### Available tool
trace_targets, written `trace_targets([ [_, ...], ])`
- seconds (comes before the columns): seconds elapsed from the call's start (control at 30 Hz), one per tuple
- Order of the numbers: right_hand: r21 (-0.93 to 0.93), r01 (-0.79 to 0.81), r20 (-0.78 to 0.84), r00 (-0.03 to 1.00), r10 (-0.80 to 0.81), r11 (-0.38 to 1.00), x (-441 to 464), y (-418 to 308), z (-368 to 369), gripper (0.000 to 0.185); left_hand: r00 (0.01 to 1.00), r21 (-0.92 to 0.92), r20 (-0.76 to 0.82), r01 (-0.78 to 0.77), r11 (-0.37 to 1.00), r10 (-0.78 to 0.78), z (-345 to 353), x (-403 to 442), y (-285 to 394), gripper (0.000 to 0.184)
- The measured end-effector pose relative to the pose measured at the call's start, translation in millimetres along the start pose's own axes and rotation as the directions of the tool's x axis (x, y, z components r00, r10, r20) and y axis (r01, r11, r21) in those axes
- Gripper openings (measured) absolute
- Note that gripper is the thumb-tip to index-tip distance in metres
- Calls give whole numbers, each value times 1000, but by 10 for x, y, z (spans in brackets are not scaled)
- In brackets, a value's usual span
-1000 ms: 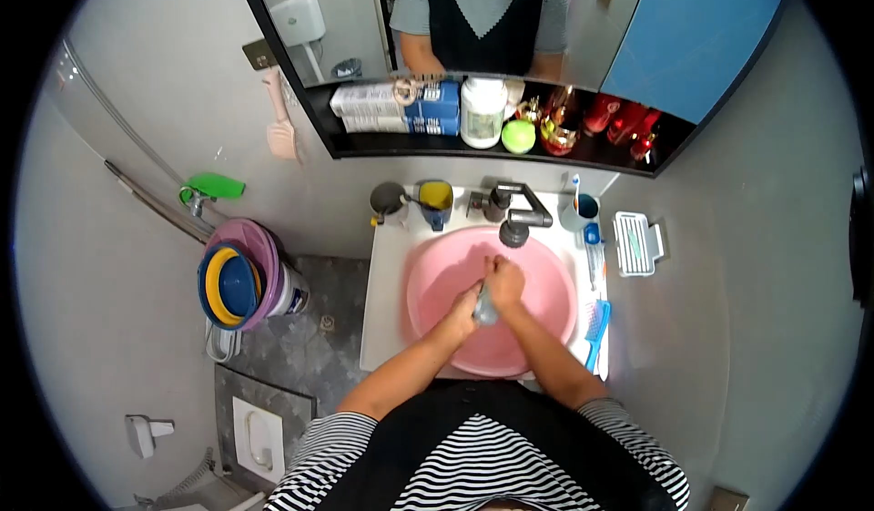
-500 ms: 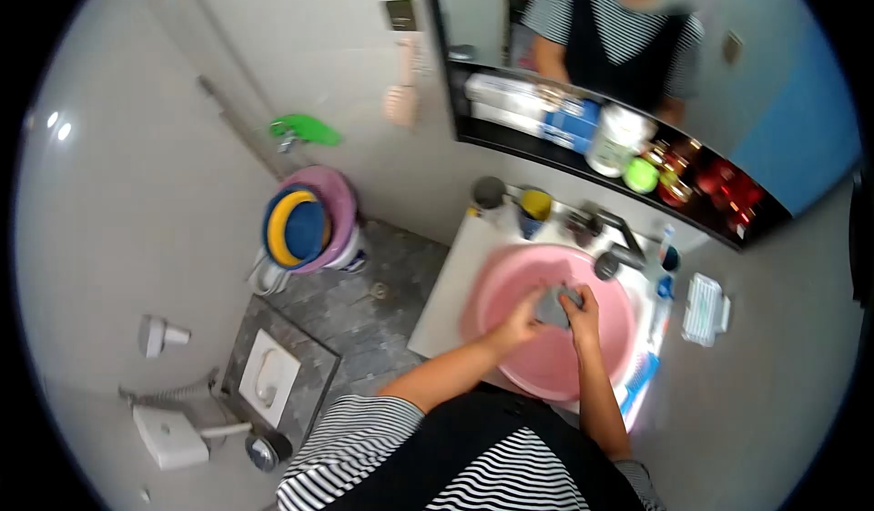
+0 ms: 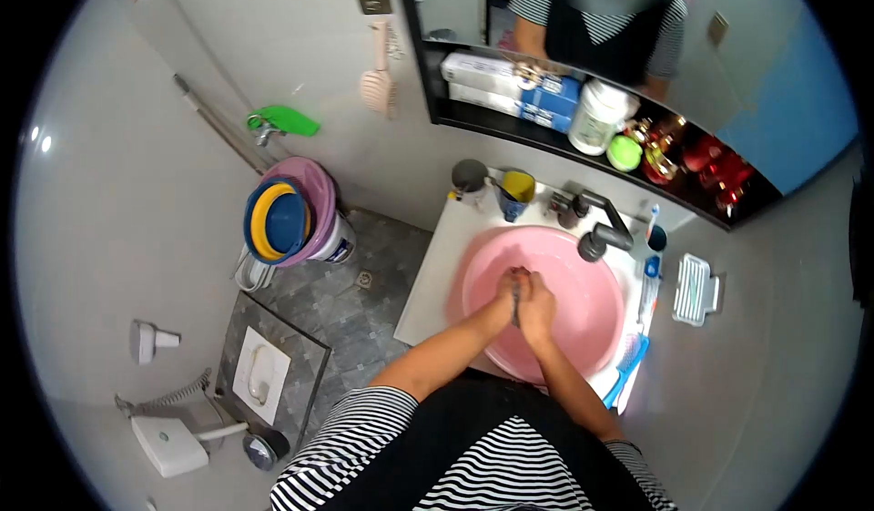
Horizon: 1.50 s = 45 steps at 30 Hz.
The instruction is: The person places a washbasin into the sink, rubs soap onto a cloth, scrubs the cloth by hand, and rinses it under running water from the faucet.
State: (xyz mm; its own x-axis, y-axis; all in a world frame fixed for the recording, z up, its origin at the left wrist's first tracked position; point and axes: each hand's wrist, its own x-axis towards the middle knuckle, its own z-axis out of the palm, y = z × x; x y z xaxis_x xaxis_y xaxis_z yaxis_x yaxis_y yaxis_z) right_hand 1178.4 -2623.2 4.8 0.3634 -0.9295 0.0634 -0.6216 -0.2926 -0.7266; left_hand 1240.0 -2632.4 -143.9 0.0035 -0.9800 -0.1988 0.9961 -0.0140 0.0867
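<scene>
Over the pink basin, my left hand and my right hand are pressed together. Between them is a small flat grey thing, of which only a narrow dark strip shows; its kind I cannot make out. Fingers of both hands close round it from either side. The basin sits on the white counter. Beyond it the black faucet reaches over the basin's far rim.
Behind the basin stand a yellow-and-blue cup and a dark grey cup. A blue hairbrush lies along the right edge. Bottles and boxes fill the mirror shelf. Nested tubs stand at left.
My hands have come closer together, turning the grey thing from its flat face to its edge. They also sit further left in the basin. The view has shifted slightly.
</scene>
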Motion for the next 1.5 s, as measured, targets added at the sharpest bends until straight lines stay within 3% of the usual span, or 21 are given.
trace_targets([
  [0.03,-12,-34,-16,999,34,999,24,79,3,27,1000,-8,-16,14,1000,-14,375,-87,42,28],
  [0.13,-200,-100,-24,995,98,975,327,493,-5,28,805,379,-593,289,879,-9,785,-176,-108,31],
  [0.2,-246,-112,-69,993,97,963,563,895,-59,29,844,341,-527,321,884,-104,876,-160,-149,30],
  [0.27,41,-90,-5,996,90,995,612,1106,-93,32,870,302,-458,348,888,-185,919,-180,-58,32],
  [0.3,380,-312,163,949,269,871,616,1157,-161,34,885,235,-419,321,917,-202,936,-200,43,31],
  [0.33,380,-311,155,950,271,871,618,1151,-245,34,901,169,-379,292,941,-211,950,-201,128,34],
  [0.4,702,-593,463,801,380,394,572,1072,-387,31,935,298,-344,194,935,-84,932,-235,222,38],
  [0.47,671,-659,529,746,403,339,482,972,-427,22,953,416,-300,99,904,34,801,-278,208,42],
  [0.53,687,-510,495,850,179,517,451,1043,-380,13,973,625,-212,66,778,88,708,-256,156,43],
  [0.7,760,-403,276,910,308,509,470,1227,-267,7,850,626,-507,249,739,143,673,-206,223,40],
  [0.77,799,-361,162,900,405,482,397,1056,-116,11,807,473,-586,264,840,76,626,-182,268,37],
  [0.9,531,-77,-14,995,99,844,106,533,112,10,779,211,-588,407,889,-217,899,-320,185,31],
  [1.0,147,136,-119,986,-119,980,-124,-30,-21,21,891,183,-443,196,963,-97,393,-237,94,27],
  [1.03,148,133,-119,986,-116,980,-69,212,181,21,978,214,-179,144,966,-107,-35,-128,118,25],
  [1.1,-143,160,-141,974,-180,977,154,746,475,16,897,-316,366,369,874,-247,-185,-66,24,23],
  [1.13,-209,108,-133,981,-138,972,255,807,400,17,901,-319,360,364,875,-243,-55,-139,-83,23],
  [1.17,-124,-63,-112,992,49,990,445,625,55,19,968,-1,-96,233,973,-232,169,-184,-162,23],
  [1.2,-236,19,-145,988,-54,972,550,758,56,23,869,351,-494,223,909,-22,384,-227,-203,23],
  [1.33,-176,21,-134,990,-45,984,229,373,96,23,889,587,-454,252,769,56,425,-271,-74,24],
  [1.4,-111,81,-117,989,-94,991,65,251,123,22,991,609,79,41,792,-112,-696,-4,-130,22],
  [1.5,-55,156,-117,980,-162,986,123,455,208,24,966,474,-248,189,860,-75,-166,-97,-167,27],
])
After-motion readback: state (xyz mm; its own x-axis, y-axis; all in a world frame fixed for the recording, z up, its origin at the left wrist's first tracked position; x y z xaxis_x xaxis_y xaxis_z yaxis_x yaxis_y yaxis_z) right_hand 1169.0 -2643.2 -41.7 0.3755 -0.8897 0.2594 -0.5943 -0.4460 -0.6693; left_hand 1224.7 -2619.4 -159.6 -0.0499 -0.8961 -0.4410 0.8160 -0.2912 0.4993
